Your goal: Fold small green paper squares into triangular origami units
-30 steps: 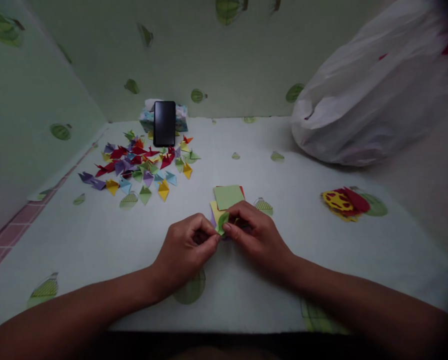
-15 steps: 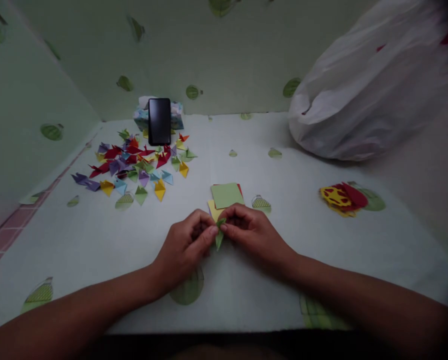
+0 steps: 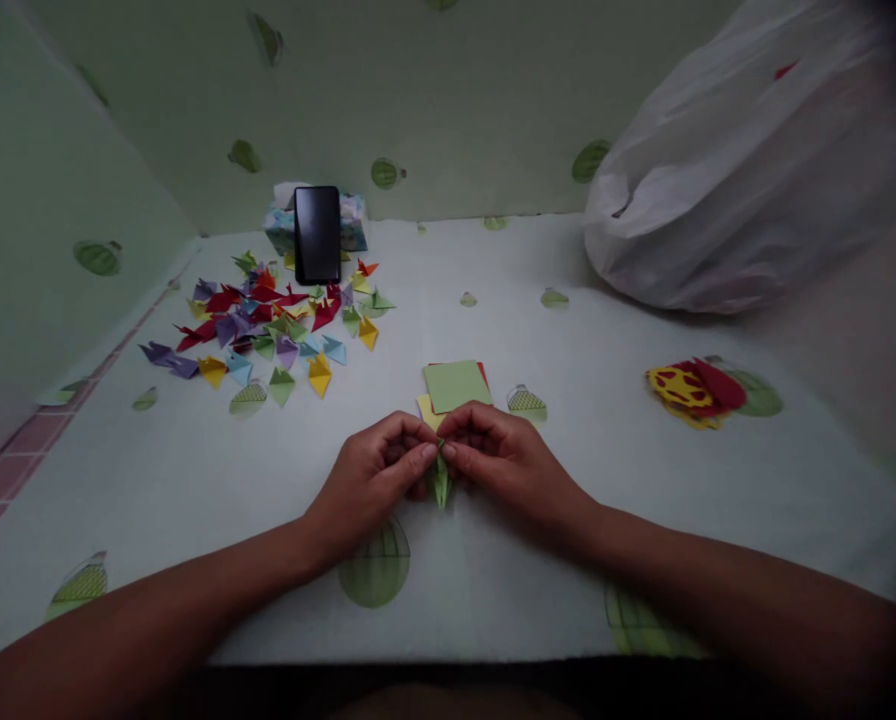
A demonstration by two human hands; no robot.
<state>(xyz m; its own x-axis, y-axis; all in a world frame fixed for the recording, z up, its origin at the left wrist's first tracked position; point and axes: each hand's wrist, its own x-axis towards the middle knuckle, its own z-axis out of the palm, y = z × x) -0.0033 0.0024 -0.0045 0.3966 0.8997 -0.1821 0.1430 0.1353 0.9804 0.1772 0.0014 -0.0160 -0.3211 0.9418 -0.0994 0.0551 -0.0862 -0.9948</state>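
Observation:
Between my hands is a small folded green paper [image 3: 441, 483], its narrow pointed end turned down toward me. My left hand [image 3: 383, 468] pinches its upper part from the left with thumb and fingers. From the right, my right hand [image 3: 499, 455] pinches the same upper part, the two thumbs nearly touching. Just beyond my fingers lies a small stack of square papers, a green sheet [image 3: 457, 386] on top, with red and yellow sheets [image 3: 428, 408] showing at its edges.
Several folded paper pieces [image 3: 281, 325] in many colours lie at the back left. Behind them a black phone [image 3: 317, 236] leans on a tissue box [image 3: 353, 222]. Red and yellow cut-outs [image 3: 692, 390] lie right. A white plastic bag [image 3: 688, 220] stands back right.
The green paper has turned slightly, its point now nearly straight down, and my fingertips have closed nearer together at its top. The whole view has shifted a little.

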